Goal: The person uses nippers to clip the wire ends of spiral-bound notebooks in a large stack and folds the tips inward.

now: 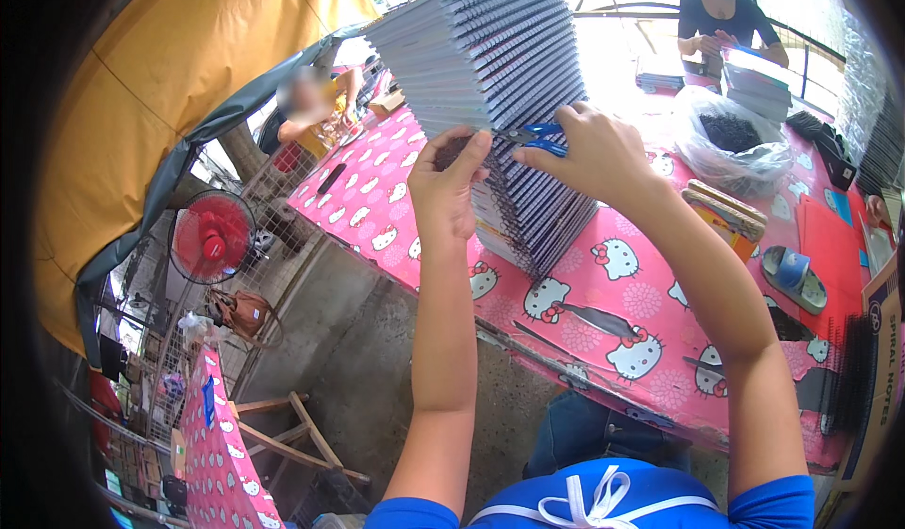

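A tall stack of spiral notebooks stands on the table in front of me, its dark coil bindings facing right and toward me. My right hand is closed around blue-handled pliers. Their jaws point left, meeting the fingertips of my left hand at the stack's near side. The left fingers are curled round a dark, fine-textured clump, too small and covered to name. Whether the jaws grip a coil end cannot be made out.
A pink patterned cloth covers the table. To the right are a plastic bag of black pieces, a blue slipper, red sheets and black coils. Two people sit across the table. A red fan stands left.
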{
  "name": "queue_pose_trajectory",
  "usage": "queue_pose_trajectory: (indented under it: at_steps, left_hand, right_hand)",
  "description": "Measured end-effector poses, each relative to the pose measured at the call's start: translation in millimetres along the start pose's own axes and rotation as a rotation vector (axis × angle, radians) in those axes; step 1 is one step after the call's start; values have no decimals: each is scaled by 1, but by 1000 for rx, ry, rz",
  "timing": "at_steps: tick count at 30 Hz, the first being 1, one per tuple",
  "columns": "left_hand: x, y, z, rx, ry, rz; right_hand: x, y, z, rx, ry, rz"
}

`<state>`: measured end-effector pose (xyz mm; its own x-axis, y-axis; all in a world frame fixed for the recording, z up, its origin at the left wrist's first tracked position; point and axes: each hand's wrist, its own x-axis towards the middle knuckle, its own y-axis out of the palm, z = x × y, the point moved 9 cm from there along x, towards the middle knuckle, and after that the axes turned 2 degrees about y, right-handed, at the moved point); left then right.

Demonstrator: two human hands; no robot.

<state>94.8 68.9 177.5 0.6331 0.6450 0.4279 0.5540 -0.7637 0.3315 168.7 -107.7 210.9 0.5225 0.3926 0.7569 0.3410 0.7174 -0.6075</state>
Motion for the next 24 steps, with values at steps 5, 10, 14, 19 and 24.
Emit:
queue_pose_trajectory:
  at_steps: [5, 10, 14, 19, 24]
  left_hand:
    - [3, -5, 0, -3, 40, 10]
    - [3, -20, 13, -96, -22, -59]
    - [-5, -12, 14, -13, -7, -48]
    - [-4, -11, 13, 0, 21, -33]
    - [-4, -26, 26, -137, -46, -93]
  right_hand:
    - [-1, 15, 3, 65, 162, 394]
    - [-13, 15, -4, 38, 136, 288]
    - [-10, 14, -2, -21, 40, 67]
    - [-8, 29, -2, 62, 170, 405]
    - [-17, 24, -4, 20, 148, 336]
